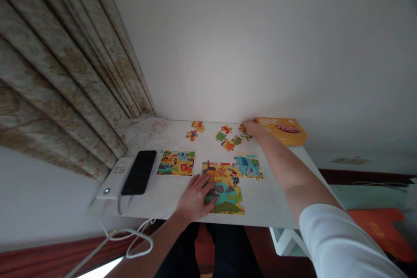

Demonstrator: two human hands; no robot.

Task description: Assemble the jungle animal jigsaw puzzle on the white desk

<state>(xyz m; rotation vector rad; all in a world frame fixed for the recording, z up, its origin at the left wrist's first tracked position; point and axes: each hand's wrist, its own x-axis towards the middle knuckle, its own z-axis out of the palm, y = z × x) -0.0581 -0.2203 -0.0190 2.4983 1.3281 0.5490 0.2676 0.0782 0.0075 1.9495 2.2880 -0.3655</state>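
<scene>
Puzzle pieces lie under the open left hand. The right hand, grip unclear at the far edge, could nudge the box off.

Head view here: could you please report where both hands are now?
Left hand on puzzle. Right hand at loose pieces, by box. Phone off to left.

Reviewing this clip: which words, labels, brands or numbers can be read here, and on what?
Orange puzzle box: printed title, too small and blurred to read.
White power bank: small printed mark, too small to read.
No other text is legible.
</scene>
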